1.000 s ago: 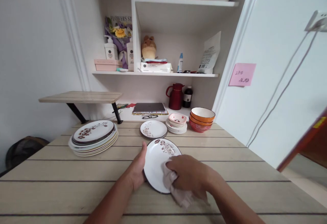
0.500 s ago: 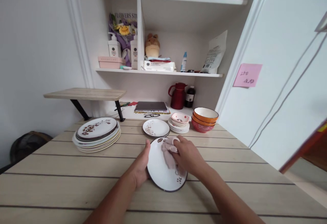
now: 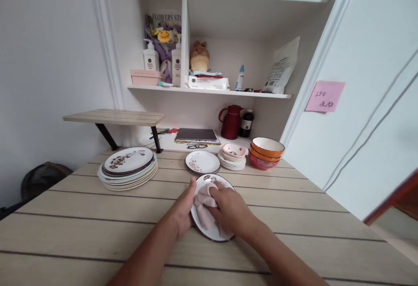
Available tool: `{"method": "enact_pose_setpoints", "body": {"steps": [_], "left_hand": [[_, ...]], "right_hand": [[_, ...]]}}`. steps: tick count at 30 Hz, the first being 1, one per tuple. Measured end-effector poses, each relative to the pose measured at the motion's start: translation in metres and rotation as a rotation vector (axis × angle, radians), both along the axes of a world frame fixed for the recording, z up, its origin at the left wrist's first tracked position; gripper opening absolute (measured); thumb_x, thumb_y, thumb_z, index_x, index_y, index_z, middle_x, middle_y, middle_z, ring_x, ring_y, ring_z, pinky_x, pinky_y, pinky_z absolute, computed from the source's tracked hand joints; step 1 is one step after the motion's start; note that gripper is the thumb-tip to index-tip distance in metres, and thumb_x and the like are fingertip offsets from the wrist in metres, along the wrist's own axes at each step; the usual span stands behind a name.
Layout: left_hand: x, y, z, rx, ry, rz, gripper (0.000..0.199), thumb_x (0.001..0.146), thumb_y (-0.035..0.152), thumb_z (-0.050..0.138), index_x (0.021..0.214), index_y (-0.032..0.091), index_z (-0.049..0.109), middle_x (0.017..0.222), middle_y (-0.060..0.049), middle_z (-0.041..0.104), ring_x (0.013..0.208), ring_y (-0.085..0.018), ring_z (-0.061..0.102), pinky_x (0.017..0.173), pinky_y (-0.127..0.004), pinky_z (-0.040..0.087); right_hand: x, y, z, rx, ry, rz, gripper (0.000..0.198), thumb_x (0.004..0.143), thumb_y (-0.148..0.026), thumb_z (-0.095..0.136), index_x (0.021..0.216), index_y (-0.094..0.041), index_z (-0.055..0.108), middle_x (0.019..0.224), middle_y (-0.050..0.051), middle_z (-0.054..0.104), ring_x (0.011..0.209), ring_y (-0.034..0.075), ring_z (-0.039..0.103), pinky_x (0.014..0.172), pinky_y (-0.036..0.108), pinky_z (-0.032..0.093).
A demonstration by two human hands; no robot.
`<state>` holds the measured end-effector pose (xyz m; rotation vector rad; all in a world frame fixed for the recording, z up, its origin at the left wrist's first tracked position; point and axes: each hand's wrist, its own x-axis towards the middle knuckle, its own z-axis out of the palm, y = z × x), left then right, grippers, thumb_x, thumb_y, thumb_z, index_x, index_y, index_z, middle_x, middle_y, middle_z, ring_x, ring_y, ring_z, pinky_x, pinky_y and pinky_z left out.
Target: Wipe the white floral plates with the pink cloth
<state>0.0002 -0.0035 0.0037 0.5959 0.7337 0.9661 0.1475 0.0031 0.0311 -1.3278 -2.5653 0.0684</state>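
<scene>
A white plate (image 3: 207, 233) with a dark rim and brown floral print is tilted towards me above the table. My left hand (image 3: 183, 210) grips its left edge, the thumb up along the rim and the other fingers hidden behind it. My right hand (image 3: 230, 207) is closed on a pale pinkish cloth (image 3: 203, 212), which it presses against the plate's face. The cloth and hand cover much of the plate's middle and right side. Just beyond it lies a short stack of similar plates (image 3: 203, 162).
At left stands a taller stack of plates (image 3: 130, 160) beside a raised wooden shelf (image 3: 114, 117). Small dishes (image 3: 233, 152) and stacked bowls (image 3: 266, 152) sit at back right. Behind are a laptop (image 3: 197, 134), glasses (image 3: 197, 146), a red jug (image 3: 231, 122) and a dark bottle (image 3: 246, 123).
My right hand has moved the cloth leftwards across the plate, from its right part to its middle and left. My left hand still holds the rim. The camera view has shifted slightly.
</scene>
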Motion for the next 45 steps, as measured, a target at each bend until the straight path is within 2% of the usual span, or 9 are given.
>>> {"method": "enact_pose_setpoints", "body": {"steps": [4, 8, 13, 18, 22, 28, 32, 40, 45], "left_hand": [[0.000, -0.001, 0.000, 0.000, -0.021, -0.012, 0.068, 0.080, 0.065, 0.046, 0.128, 0.017, 0.053, 0.114, -0.014, 0.068, 0.105, -0.028, 0.064, 0.093, -0.040, 0.045], [-0.002, -0.001, -0.002, 0.001, 0.011, -0.021, 0.072, 0.078, 0.067, 0.046, 0.128, 0.016, 0.053, 0.116, -0.015, 0.067, 0.107, -0.028, 0.062, 0.095, -0.040, 0.043], [-0.002, -0.001, -0.002, -0.016, 0.067, -0.026, 0.074, 0.078, 0.070, 0.043, 0.124, 0.013, 0.056, 0.112, -0.016, 0.068, 0.107, -0.029, 0.062, 0.095, -0.041, 0.044], [-0.003, 0.001, -0.001, 0.019, 0.019, -0.005, 0.073, 0.079, 0.068, 0.043, 0.122, 0.011, 0.058, 0.111, -0.016, 0.069, 0.107, -0.029, 0.062, 0.094, -0.039, 0.044], [-0.002, 0.001, 0.002, -0.021, 0.021, 0.049, 0.072, 0.078, 0.069, 0.043, 0.121, 0.013, 0.058, 0.113, -0.014, 0.068, 0.106, -0.029, 0.062, 0.091, -0.039, 0.046], [0.000, 0.001, 0.000, -0.054, 0.052, 0.031, 0.075, 0.076, 0.072, 0.043, 0.125, 0.016, 0.055, 0.114, -0.014, 0.068, 0.107, -0.029, 0.062, 0.091, -0.041, 0.045], [-0.002, 0.001, -0.002, -0.055, 0.057, -0.002, 0.078, 0.075, 0.074, 0.041, 0.125, 0.016, 0.054, 0.117, -0.015, 0.066, 0.109, -0.029, 0.061, 0.093, -0.041, 0.044], [-0.002, -0.001, 0.003, -0.063, 0.086, -0.004, 0.076, 0.077, 0.073, 0.038, 0.124, 0.017, 0.056, 0.112, -0.013, 0.069, 0.105, -0.028, 0.063, 0.091, -0.039, 0.045], [-0.001, 0.002, 0.000, -0.049, 0.074, 0.003, 0.071, 0.078, 0.070, 0.043, 0.124, 0.017, 0.056, 0.109, -0.012, 0.070, 0.101, -0.027, 0.065, 0.089, -0.038, 0.047]], "right_hand": [[0.017, 0.015, 0.003, 0.109, -0.056, -0.155, 0.021, 0.082, -0.018, 0.048, 0.099, -0.021, 0.060, 0.113, 0.010, 0.058, 0.102, 0.024, 0.054, 0.083, 0.034, 0.032], [0.044, 0.014, 0.013, 0.070, -0.198, -0.230, 0.019, 0.081, -0.017, 0.047, 0.092, -0.021, 0.063, 0.099, 0.010, 0.064, 0.090, 0.025, 0.059, 0.078, 0.037, 0.032], [0.051, -0.005, 0.018, -0.188, -0.299, 0.064, 0.014, 0.067, -0.022, 0.058, 0.080, -0.023, 0.063, 0.082, 0.004, 0.068, 0.074, 0.022, 0.061, 0.059, 0.028, 0.030], [0.023, -0.016, 0.012, -0.225, -0.155, 0.260, 0.015, 0.069, -0.026, 0.058, 0.083, -0.022, 0.062, 0.088, 0.003, 0.069, 0.080, 0.020, 0.060, 0.061, 0.026, 0.031], [0.005, -0.011, 0.006, -0.181, -0.037, 0.122, 0.014, 0.078, -0.026, 0.052, 0.088, -0.021, 0.060, 0.092, 0.004, 0.067, 0.083, 0.019, 0.059, 0.065, 0.026, 0.032], [0.011, 0.015, 0.002, 0.080, -0.059, -0.128, 0.021, 0.083, -0.021, 0.047, 0.099, -0.021, 0.060, 0.109, 0.009, 0.061, 0.098, 0.023, 0.055, 0.079, 0.033, 0.033], [0.032, 0.021, 0.005, 0.037, -0.167, -0.242, 0.023, 0.080, -0.019, 0.047, 0.098, -0.021, 0.062, 0.104, 0.010, 0.063, 0.096, 0.025, 0.057, 0.078, 0.035, 0.033], [0.032, -0.004, 0.017, -0.023, -0.273, -0.009, 0.017, 0.071, -0.020, 0.053, 0.084, -0.021, 0.063, 0.090, 0.009, 0.067, 0.083, 0.025, 0.061, 0.071, 0.033, 0.036], [0.012, -0.008, 0.009, -0.076, -0.077, 0.083, 0.022, 0.079, -0.020, 0.046, 0.098, -0.020, 0.055, 0.107, 0.009, 0.062, 0.090, 0.022, 0.060, 0.069, 0.029, 0.037]]}}
